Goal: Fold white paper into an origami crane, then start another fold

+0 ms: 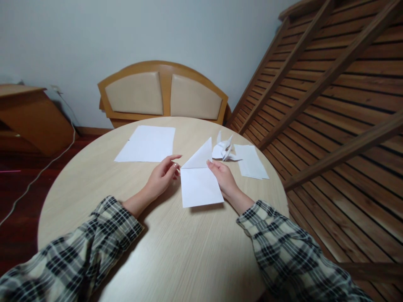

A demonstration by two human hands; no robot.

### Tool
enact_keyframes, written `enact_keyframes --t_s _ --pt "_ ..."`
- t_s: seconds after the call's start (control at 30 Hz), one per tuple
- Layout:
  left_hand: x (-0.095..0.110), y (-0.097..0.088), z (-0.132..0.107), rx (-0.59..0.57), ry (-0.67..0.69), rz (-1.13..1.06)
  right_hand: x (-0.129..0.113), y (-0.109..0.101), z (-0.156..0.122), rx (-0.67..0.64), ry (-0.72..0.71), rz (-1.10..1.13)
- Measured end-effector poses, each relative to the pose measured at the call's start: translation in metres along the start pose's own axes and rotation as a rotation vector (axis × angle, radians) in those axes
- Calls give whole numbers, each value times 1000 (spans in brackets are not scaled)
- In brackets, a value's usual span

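A white sheet of paper lies on the round wooden table, its top part folded over into a triangle. My right hand pinches the folded corner at the sheet's right edge. My left hand rests beside the sheet's left edge with fingers curled loosely, fingertips touching the fold's left corner. Both arms wear plaid sleeves.
A stack of flat white sheets lies at the far left of the table. A folded paper crane and more loose sheets sit at the far right. A padded chair back stands behind; a slatted wooden frame leans at the right.
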State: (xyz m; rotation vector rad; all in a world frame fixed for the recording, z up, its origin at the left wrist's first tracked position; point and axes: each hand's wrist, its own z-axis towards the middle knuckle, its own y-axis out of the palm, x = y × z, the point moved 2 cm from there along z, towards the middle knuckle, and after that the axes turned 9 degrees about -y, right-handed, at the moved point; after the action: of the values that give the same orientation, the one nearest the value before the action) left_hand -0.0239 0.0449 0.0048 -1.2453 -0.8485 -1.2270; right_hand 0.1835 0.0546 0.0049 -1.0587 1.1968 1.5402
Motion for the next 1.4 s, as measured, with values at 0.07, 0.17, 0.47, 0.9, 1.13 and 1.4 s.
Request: enact_keyframes --t_s 0.07,0.17,0.47,0.9,1.13,1.4 --pt "0 -1 -1 39 133 134 0 1 -1 -23 43 17" --pt "4 -1 -3 46 348 356 2 6 -5 -116 156 29" --pt "19 -3 -7 5 568 465 7 10 -10 -287 278 28" --pt "13 5 -2 4 -202 -261 1 5 -1 14 4 141" --pt "10 9 -6 -147 -290 -252 4 1 1 54 -74 57" --pt "2 6 -3 -179 -304 -204 -1 -9 5 39 -180 -50"
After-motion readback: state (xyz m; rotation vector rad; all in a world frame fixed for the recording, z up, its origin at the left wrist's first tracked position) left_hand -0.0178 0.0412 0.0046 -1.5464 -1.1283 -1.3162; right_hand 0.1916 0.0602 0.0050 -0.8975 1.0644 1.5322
